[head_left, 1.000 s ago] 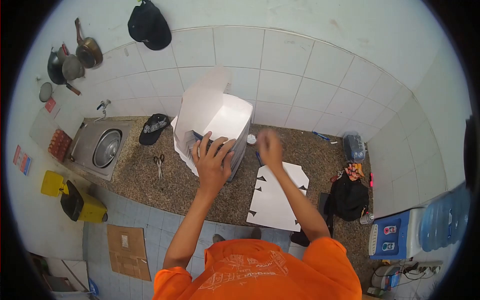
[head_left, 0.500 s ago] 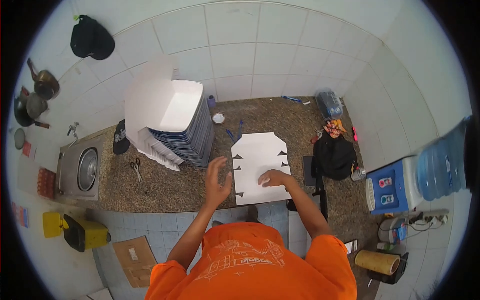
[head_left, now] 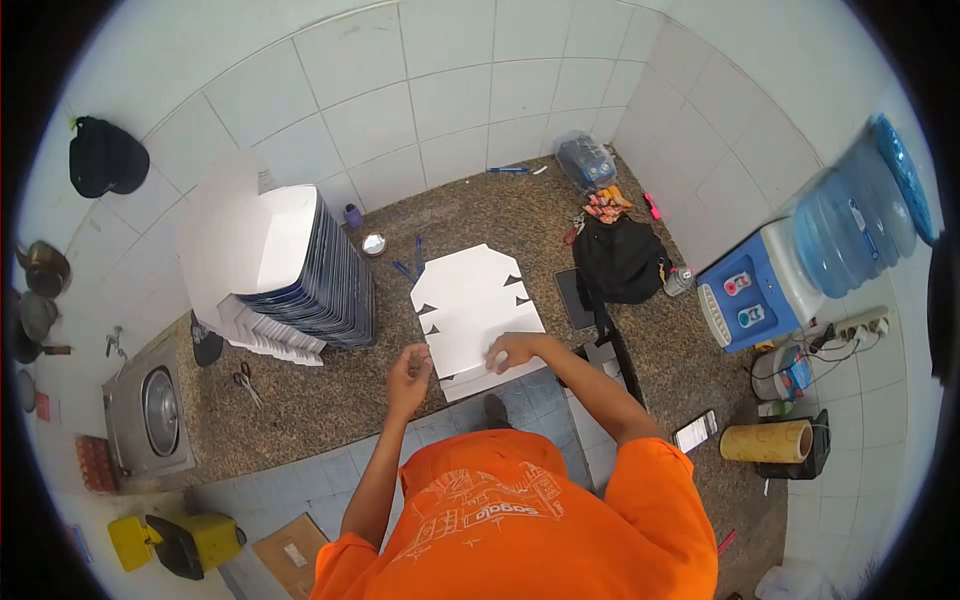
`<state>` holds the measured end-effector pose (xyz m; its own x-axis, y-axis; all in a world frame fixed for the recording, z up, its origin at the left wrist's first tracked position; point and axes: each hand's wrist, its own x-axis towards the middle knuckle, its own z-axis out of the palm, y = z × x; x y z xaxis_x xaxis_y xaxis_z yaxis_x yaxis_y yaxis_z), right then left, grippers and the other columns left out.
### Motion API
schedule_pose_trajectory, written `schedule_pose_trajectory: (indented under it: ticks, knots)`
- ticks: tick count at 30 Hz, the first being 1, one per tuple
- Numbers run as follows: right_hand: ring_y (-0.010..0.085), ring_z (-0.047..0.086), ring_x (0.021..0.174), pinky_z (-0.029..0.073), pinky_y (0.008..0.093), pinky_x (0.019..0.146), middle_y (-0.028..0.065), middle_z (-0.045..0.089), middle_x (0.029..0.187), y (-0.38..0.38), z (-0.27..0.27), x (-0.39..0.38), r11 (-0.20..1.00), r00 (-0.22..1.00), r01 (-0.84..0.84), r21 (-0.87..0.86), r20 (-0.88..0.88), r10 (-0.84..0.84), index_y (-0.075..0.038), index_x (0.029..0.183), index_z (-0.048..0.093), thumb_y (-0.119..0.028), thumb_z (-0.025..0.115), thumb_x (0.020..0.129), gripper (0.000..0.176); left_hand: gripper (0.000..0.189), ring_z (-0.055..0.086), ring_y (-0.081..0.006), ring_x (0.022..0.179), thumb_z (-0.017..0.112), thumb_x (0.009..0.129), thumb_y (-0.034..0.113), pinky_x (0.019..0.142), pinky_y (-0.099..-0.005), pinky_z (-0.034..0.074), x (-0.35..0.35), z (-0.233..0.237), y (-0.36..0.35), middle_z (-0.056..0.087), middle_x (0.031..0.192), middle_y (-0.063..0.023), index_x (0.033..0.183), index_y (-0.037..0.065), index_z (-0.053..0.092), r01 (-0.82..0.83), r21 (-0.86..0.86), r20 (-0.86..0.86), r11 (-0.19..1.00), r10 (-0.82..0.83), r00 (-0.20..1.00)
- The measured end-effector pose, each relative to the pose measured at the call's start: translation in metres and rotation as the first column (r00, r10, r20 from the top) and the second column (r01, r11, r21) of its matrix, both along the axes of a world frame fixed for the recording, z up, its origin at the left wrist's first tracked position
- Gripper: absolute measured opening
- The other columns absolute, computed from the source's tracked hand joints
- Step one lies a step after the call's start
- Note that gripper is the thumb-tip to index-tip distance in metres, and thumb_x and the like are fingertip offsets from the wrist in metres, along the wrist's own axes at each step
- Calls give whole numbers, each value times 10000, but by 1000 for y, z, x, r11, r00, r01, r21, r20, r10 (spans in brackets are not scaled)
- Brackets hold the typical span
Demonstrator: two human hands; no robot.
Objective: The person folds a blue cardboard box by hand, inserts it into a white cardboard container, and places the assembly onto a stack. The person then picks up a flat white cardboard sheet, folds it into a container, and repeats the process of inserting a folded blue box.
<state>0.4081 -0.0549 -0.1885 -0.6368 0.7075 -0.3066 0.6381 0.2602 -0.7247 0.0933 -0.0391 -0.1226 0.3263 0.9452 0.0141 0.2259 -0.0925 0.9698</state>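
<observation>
A flat white cardboard box blank (head_left: pixel 475 300) lies on the speckled stone counter, with dark notches along both sides and a crease across its near end. My left hand (head_left: pixel 408 375) is at the blank's near left edge, its fingers loosely curved and apart from the thumb. Over the near part of the blank, my right hand (head_left: pixel 515 349) has its fingers bent downward, fingertips close above the crease, with a gap to the thumb. To the left stands a tall stack of box blanks (head_left: pixel 335 280), white inside and dark at the edges.
Scissors (head_left: pixel 246 385) lie left, near the sink (head_left: pixel 150 420). Behind the blank are blue pens (head_left: pixel 405 270) and a small round container (head_left: pixel 374 244). To the right sit a black bag (head_left: pixel 620 260), a phone (head_left: pixel 696 430) and a water dispenser (head_left: pixel 760 285).
The view has turned to the right. My left hand has come in to the blank's near left edge. My right hand has shifted toward the near end, its fingers more bent.
</observation>
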Motion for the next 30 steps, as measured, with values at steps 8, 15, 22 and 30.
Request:
schedule_pose_trajectory:
  ticks: [8, 15, 22, 30]
  knots:
    - [354, 696, 813, 541, 468, 729, 122, 715, 821, -23, 41, -29, 870, 910, 263, 416, 193, -368, -107, 842, 703, -158, 733, 821, 63, 201, 653, -113, 877, 645, 966, 97, 769, -266, 502, -2, -10, 13, 716, 1002, -32, 1159, 61, 686, 2, -89, 56, 996, 3, 998]
    - [293, 712, 823, 534, 402, 730, 84, 734, 826, -11, 87, -21, 814, 819, 574, 92, -93, -567, -89, 836, 735, -306, 854, 776, 254, 203, 623, -91, 819, 638, 983, 126, 705, -252, 479, 5, -1, 24, 685, 949, 2, 1171, 52, 667, -22, -227, 147, 974, 56, 987]
    - [361, 705, 893, 539, 463, 814, 169, 737, 903, -7, 85, -9, 811, 892, 442, 382, -90, -444, -56, 954, 746, -100, 668, 878, 117, 255, 636, -96, 783, 665, 966, 184, 646, -253, 475, 5, 4, 35, 684, 960, 4, 1189, 58, 663, -63, -368, 76, 928, 97, 992]
    - [354, 702, 905, 539, 468, 815, 149, 735, 921, -17, 110, -19, 731, 832, 500, 464, -22, -554, -84, 956, 746, -137, 698, 878, 106, 711, 617, -298, 1083, 635, 955, 519, 820, -417, 550, 5, -19, 34, 566, 1329, -157, 1448, 38, 458, -35, -679, 119, 733, 158, 980]
